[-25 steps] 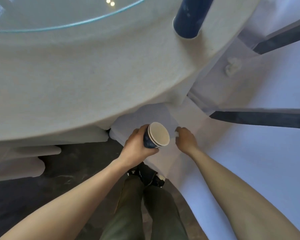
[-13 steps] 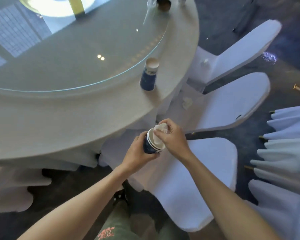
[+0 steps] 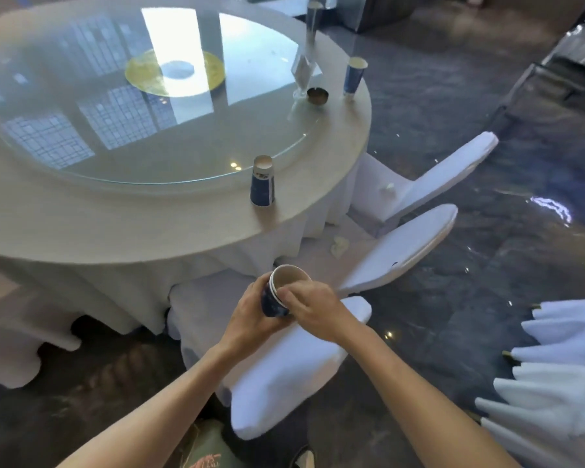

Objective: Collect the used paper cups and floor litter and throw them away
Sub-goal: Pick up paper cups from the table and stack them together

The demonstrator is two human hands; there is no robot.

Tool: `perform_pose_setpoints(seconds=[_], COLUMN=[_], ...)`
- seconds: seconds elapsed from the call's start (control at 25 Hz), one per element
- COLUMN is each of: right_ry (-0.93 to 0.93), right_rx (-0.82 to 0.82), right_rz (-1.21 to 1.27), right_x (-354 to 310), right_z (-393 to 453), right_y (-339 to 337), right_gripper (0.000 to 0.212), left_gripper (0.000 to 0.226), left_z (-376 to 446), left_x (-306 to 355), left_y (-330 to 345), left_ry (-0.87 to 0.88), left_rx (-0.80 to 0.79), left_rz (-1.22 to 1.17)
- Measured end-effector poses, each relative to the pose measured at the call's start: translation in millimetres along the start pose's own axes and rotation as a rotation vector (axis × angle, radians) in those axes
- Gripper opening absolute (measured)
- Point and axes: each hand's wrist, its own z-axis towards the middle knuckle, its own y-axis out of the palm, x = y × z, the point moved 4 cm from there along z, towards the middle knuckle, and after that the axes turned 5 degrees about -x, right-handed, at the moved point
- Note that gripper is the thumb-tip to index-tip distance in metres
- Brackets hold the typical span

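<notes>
Beside the round desk [image 3: 335, 184], the left hand [image 3: 250, 319] grips a paper cup [image 3: 277, 295] while the right hand [image 3: 313, 307] curls over its rim, best holding it upright.

We have a single head-worn wide-angle view, looking forward and steeply down from above the person's forearms. It sits close over the left hand [image 3: 250, 315] and right hand [image 3: 313, 307], with the round table [image 3: 149, 224] beyond at upper left. The frame edges bend noticeably.
</notes>
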Motion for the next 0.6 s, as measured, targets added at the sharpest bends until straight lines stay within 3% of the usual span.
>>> perform_pose_setpoints(seconds=[0.08,0.24,0.44,0.6], right_ry=[0.045,0.073,0.018,-0.024], right_rx=[-0.161,-0.317,-0.346,-0.26], right_rz=[0.014,0.028,0.018,0.107], right_x=[-0.2,-0.7,-3.8,-1.9], right_z=[-12.7,-0.4,38.0,79.0], right_y=[-0.6,1.5,-8.7,-44.2], right_gripper=[0.057,0.063,0.055,0.046], left_gripper=[0.079,0.082,0.082,0.083], left_z=[-13.6,-17.3,8.5,30.8], left_x=[15.7,24.2,7.5,-4.6], left_y=[7.8,3.8,-16.8,-31.1], left_ry=[0.007,-0.029,-0.106,-0.15], left_rx=[0.054,0.119,0.191,0.292], left_rz=[0.037,0.052,-0.057,-0.108])
